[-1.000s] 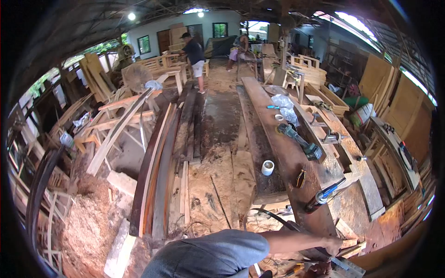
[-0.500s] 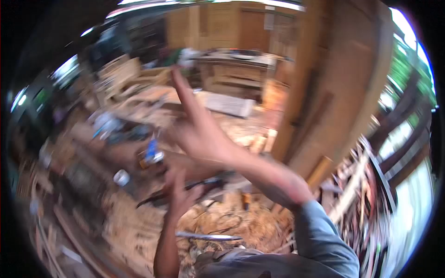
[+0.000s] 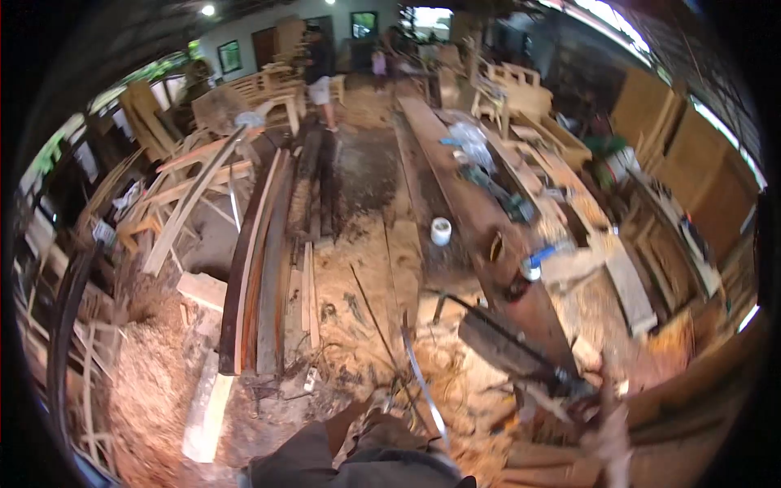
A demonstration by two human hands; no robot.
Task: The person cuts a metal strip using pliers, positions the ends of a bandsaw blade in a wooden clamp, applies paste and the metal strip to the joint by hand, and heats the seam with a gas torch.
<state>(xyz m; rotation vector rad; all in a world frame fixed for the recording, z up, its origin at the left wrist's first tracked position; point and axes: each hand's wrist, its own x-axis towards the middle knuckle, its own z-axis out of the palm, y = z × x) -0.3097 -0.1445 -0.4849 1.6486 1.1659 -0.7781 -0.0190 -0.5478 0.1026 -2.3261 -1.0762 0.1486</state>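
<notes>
My right hand (image 3: 606, 427) is at the lower right, smeared by motion, so its fingers cannot be made out. It is nearest the lower end of a long dark metal bar with a bent end (image 3: 508, 332), which lies across a short dark board (image 3: 496, 351). Whether the hand touches the bar is unclear. My left hand is out of view. Beyond the bar, a blue-and-white object (image 3: 533, 264) lies on a wide brown plank (image 3: 455, 191). A white round container (image 3: 440, 232) stands to the left of that plank.
Long timbers (image 3: 260, 268) lie on the left beside a sawdust pile (image 3: 154, 382). A curved metal strip (image 3: 423, 382) crosses the shavings near my legs. Another person (image 3: 320, 73) stands at the back near wooden furniture. Clear plastic (image 3: 472, 145) lies on the plank.
The view has swung left, so the plank and blue object now appear farther right. Both hands were raised in the middle; now only a blurred one shows at the lower right.
</notes>
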